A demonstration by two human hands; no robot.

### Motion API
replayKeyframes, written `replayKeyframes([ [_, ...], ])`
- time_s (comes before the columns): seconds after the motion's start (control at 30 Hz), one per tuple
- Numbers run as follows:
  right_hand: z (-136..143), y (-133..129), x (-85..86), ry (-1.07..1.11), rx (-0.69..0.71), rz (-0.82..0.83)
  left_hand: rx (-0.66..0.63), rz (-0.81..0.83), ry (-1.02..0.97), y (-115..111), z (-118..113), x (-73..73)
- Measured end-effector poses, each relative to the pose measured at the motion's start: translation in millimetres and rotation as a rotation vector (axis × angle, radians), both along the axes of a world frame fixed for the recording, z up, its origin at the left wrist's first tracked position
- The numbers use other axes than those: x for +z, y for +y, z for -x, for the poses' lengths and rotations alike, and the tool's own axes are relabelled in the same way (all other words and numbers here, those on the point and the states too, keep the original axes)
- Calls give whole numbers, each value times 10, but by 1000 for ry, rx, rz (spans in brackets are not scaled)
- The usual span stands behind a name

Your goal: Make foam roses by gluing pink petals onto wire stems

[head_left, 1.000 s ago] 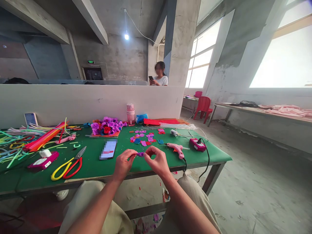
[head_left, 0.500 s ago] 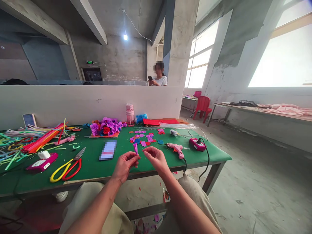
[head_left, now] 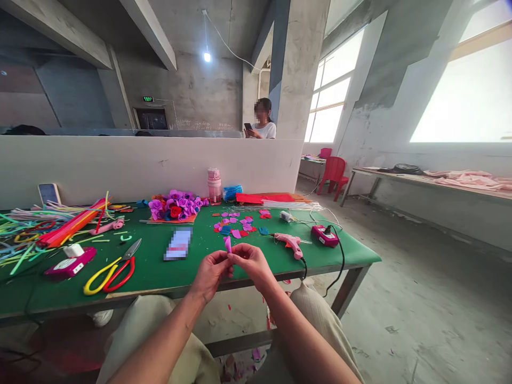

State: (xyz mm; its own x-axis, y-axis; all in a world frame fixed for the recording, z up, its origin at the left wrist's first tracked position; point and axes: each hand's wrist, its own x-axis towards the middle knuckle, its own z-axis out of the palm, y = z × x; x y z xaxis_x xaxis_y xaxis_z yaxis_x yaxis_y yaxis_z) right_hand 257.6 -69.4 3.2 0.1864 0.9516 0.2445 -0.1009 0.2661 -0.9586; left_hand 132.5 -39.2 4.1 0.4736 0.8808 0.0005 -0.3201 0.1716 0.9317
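Note:
A small rolled piece of purple crepe paper (head_left: pixel 228 244) stands upright above my fingertips, over the table's front edge. My left hand (head_left: pixel 211 273) pinches its lower end between thumb and fingers. My right hand (head_left: pixel 251 262) is closed against the same lower end, its thumb and forefinger meeting my left fingertips. The fingers hide the bottom of the roll. Just beyond my hands lie several cut paper petals (head_left: pixel 236 233) in purple, red and blue. To the right of my hands is a pink glue gun (head_left: pixel 289 244) on its wire stand.
Scissors (head_left: pixel 112 272) and a phone (head_left: pixel 178 244) lie to the left on the green table (head_left: pixel 152 277). Behind are a purple paper flower bunch (head_left: pixel 176 207), a pink bottle (head_left: pixel 214 186) and a white partition (head_left: pixel 120 165). A power socket (head_left: pixel 325 236) with cables sits right. A person (head_left: pixel 262 122) stands beyond.
My right hand has moved left and closed in on the base of the purple paper roll, meeting my left hand. The camera view has shifted slightly.

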Motion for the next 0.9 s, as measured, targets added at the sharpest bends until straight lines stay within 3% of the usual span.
replayKeyframes([
  [0.23,-175,-17,86,166,-40,-38,-36,-56,34,106,132,92],
  [0.63,-196,2,49,209,86,24,92,9,105,230,152,1],
  [0.9,-156,5,25,195,135,18,94,-154,188,205,144,22],
])
